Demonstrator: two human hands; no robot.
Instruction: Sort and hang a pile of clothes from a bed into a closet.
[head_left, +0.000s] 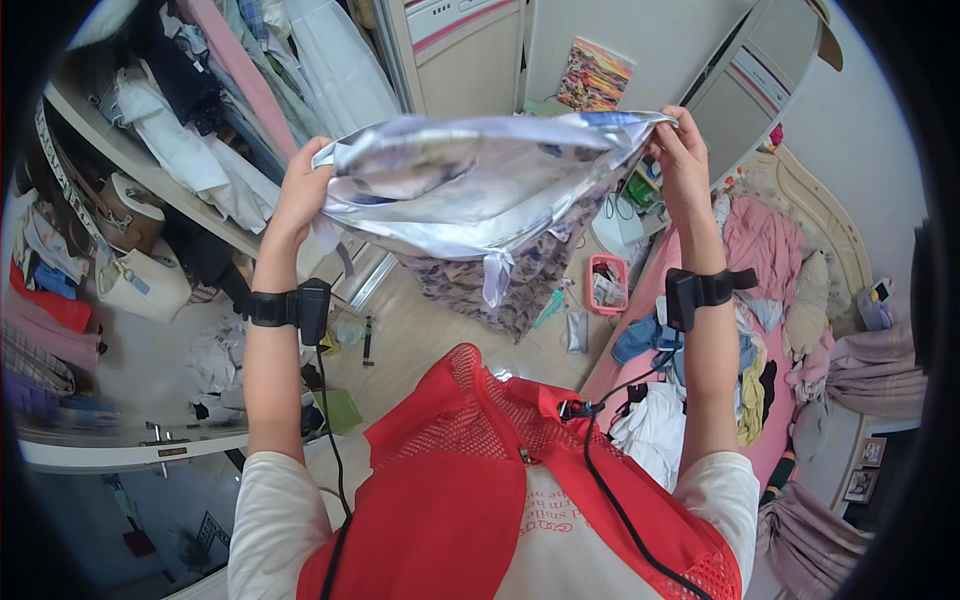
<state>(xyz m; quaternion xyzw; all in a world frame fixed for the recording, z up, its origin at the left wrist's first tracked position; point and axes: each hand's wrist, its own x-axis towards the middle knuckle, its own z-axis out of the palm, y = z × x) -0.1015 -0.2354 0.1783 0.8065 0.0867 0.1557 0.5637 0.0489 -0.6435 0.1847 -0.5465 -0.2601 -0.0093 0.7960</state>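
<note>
A shiny satin garment (450, 202) in pale lilac and white, with a blurred floral print, is stretched between my hands at chest height or farther out. My left hand (304, 184) grips one end of its edge, my right hand (681, 157) the opposite end. Between them the fabric sags, and its opening gapes toward me. A small satin bow or tie (496, 277) dangles from the middle of the near edge. Below hangs a darker purple-grey patterned part (480, 296); whether it belongs to the same garment I cannot tell. Both wrists carry black strapped devices.
An open wardrobe (247, 75) with hanging clothes is at upper left. Handbags (142, 281) hang at the left. On the right, clothes lie heaped on a pink bed (776, 442). A pink basket (606, 283) sits on the floor beside it. A mirror (757, 82) leans behind.
</note>
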